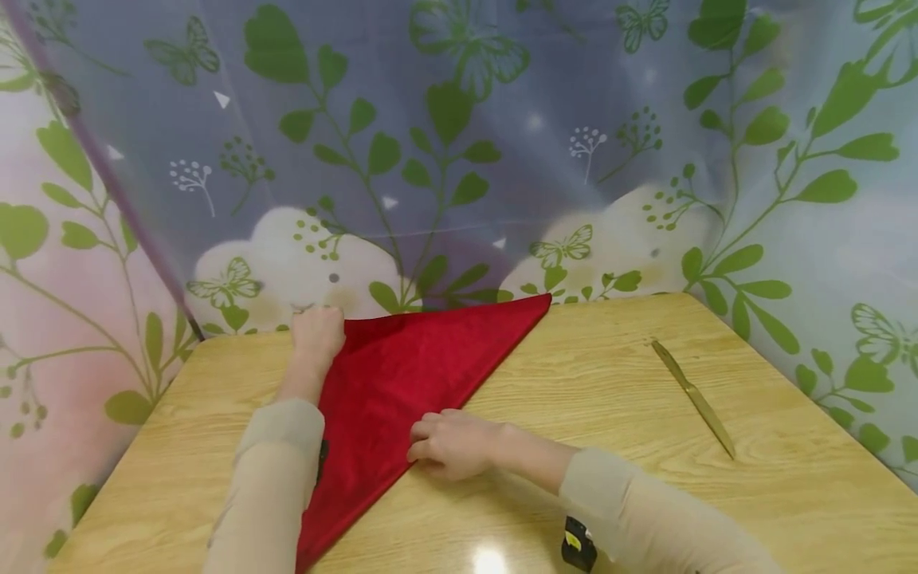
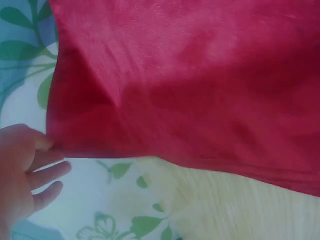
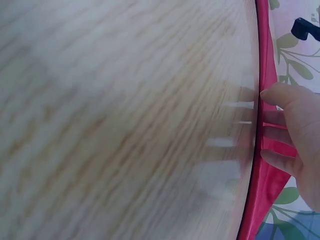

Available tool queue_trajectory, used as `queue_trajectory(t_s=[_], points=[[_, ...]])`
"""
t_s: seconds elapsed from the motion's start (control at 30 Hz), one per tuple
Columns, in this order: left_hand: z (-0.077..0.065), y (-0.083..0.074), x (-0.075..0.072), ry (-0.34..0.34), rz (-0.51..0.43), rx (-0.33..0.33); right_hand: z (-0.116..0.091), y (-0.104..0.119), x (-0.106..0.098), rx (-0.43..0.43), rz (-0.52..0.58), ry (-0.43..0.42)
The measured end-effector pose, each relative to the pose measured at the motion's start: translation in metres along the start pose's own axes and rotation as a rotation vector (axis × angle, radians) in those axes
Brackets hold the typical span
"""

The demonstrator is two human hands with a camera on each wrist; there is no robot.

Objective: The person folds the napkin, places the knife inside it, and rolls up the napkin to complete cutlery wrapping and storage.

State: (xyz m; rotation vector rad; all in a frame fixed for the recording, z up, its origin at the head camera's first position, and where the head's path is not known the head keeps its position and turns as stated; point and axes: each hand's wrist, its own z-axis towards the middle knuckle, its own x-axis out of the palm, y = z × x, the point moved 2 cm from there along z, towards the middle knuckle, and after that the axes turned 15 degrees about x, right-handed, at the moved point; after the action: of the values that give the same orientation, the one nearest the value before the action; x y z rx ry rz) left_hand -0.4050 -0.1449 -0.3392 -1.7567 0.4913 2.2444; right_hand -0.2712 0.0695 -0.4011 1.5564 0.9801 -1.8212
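A red cloth napkin (image 1: 402, 359), folded into a triangle, lies on the wooden table with its long folded edge running diagonally. At its far left corner my left hand (image 1: 319, 328) pinches the fabric; in the left wrist view the thumb and index finger of that hand (image 2: 20, 172) meet at the corner of the cloth (image 2: 165, 90), the other fingers spread loose below. My right hand (image 1: 455, 445) rests on the middle of the folded edge. The right wrist view has its fingers (image 3: 280, 132) laid fairly straight along the fold (image 3: 260, 175).
A gold table knife (image 1: 694, 399) lies at the right of the wooden table (image 1: 574, 383). Behind the table hangs a curtain (image 1: 531, 183) printed with leaves and butterflies, close to the table's far edge. A bright light reflection shows near the front.
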Motion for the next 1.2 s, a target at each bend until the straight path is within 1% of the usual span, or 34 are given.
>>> queue_trajectory(t_s=[0.07, 0.13, 0.2, 0.33, 0.4, 0.5, 0.57, 0.67, 0.73, 0.87, 1.0, 1.1, 1.2], points=[[-0.005, 0.001, 0.001, 0.028, -0.022, 0.001, 0.000, -0.001, 0.001, 0.008, 0.004, 0.016], [-0.011, 0.002, 0.002, 0.056, -0.024, 0.014, -0.001, -0.002, 0.002, 0.019, 0.012, 0.026], [-0.016, 0.003, 0.002, 0.098, -0.023, 0.030, -0.003, -0.003, 0.002, 0.027, 0.023, 0.032], [-0.024, 0.005, -0.001, 0.185, -0.035, 0.066, -0.005, -0.006, 0.003, 0.027, 0.048, 0.007], [-0.028, 0.003, -0.004, 0.231, -0.043, 0.099, -0.006, -0.008, 0.003, 0.034, 0.055, -0.007], [-0.036, -0.005, -0.010, 0.296, -0.056, 0.152, -0.006, -0.011, 0.003, 0.057, 0.048, -0.011], [-0.044, -0.014, -0.014, 0.330, -0.068, 0.192, -0.006, -0.012, 0.003, 0.075, 0.033, -0.003], [-0.057, -0.033, -0.016, 0.347, -0.089, 0.240, -0.005, -0.015, 0.003, 0.090, 0.014, 0.009], [-0.068, -0.048, -0.014, 0.340, -0.094, 0.286, -0.004, -0.016, 0.004, 0.103, 0.004, 0.016], [-0.093, -0.083, -0.011, 0.317, -0.098, 0.346, -0.002, -0.020, 0.005, 0.139, -0.015, 0.015], [-0.115, -0.113, -0.007, 0.272, -0.086, 0.400, 0.001, -0.026, 0.004, 0.182, -0.053, 0.017], [-0.128, -0.127, -0.003, 0.202, -0.062, 0.429, 0.003, -0.032, 0.004, 0.211, -0.087, 0.025], [-0.135, -0.132, 0.002, 0.115, -0.024, 0.442, 0.006, -0.037, 0.004, 0.233, -0.131, 0.016]])
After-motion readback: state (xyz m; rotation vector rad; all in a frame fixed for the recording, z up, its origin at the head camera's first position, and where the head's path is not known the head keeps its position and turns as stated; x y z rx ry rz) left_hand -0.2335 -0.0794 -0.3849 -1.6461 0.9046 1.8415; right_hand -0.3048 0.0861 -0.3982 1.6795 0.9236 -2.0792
